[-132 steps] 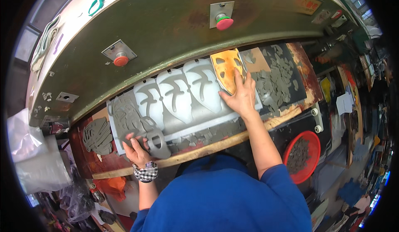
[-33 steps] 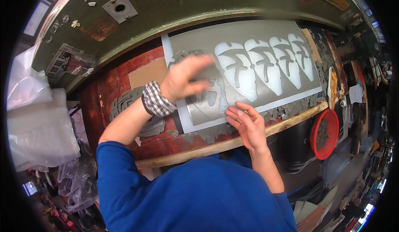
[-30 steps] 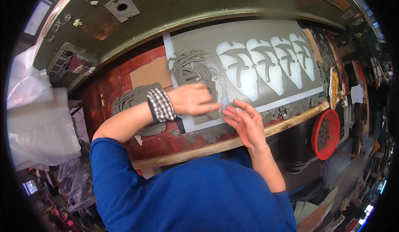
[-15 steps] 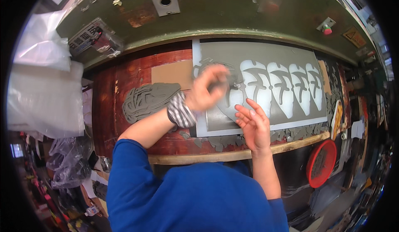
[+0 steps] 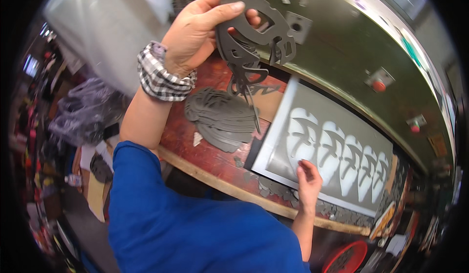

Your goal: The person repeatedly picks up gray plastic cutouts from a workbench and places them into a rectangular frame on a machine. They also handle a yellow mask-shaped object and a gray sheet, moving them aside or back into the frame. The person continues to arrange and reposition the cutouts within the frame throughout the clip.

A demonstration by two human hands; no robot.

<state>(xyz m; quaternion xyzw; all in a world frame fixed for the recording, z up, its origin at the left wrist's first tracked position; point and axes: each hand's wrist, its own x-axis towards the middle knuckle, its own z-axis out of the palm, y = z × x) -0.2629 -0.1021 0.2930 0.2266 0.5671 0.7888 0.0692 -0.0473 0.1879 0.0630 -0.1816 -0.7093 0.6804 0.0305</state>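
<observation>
Raised at the upper middle, my left hand (image 5: 200, 26) grips a bunch of grey cut-out foam pieces (image 5: 264, 26), thumb on top and fingertips showing through a gap. The pieces dangle, with thin strips trailing toward a stack of grey foam pieces (image 5: 222, 119) on the red table. My right hand (image 5: 309, 180) hovers over or touches the near part of a grey foam sheet (image 5: 322, 102); contact cannot be made out. Its fingers are loosely bent, apart from the thumb, with nothing visible in them. Several mask-like openings in the sheet show a white board (image 5: 269, 151) beneath.
A green machine beam (image 5: 342, 60) with a red button (image 5: 378, 86) spans the far side. Grey scraps (image 5: 273, 189) lie along the table's wooden front edge (image 5: 220, 187). A red basin (image 5: 359, 253) stands low at the right. Clear plastic (image 5: 90, 107) is at the left.
My left hand has lifted from the sheet up and leftward, carrying foam pieces out of it. Another opening now shows white. The view has turned left; my right hand stays near the sheet's front.
</observation>
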